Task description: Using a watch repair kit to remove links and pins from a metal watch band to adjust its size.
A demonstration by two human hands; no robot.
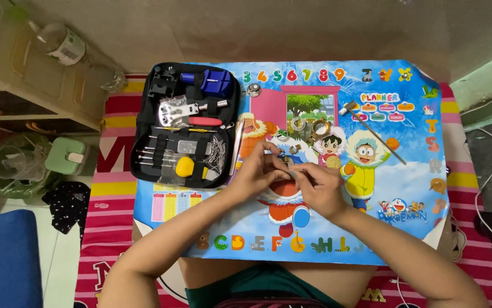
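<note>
Your left hand point(255, 171) has its fingers curled together, pinching a small metal part point(285, 162) that is too small to identify. Out to its left lies an open black tool case point(184, 125) with small tools strapped inside, a yellow ball point(184, 166) at its near end. Both hands work above a blue cartoon mat point(405, 188). Your right hand point(319, 185) touches the left at the fingertips, fingers closed on a thin tool against the same part. Just beyond the hands lie small round watch pieces point(298, 123). Further right of your right hand rests a small hammer point(371, 130).
</note>
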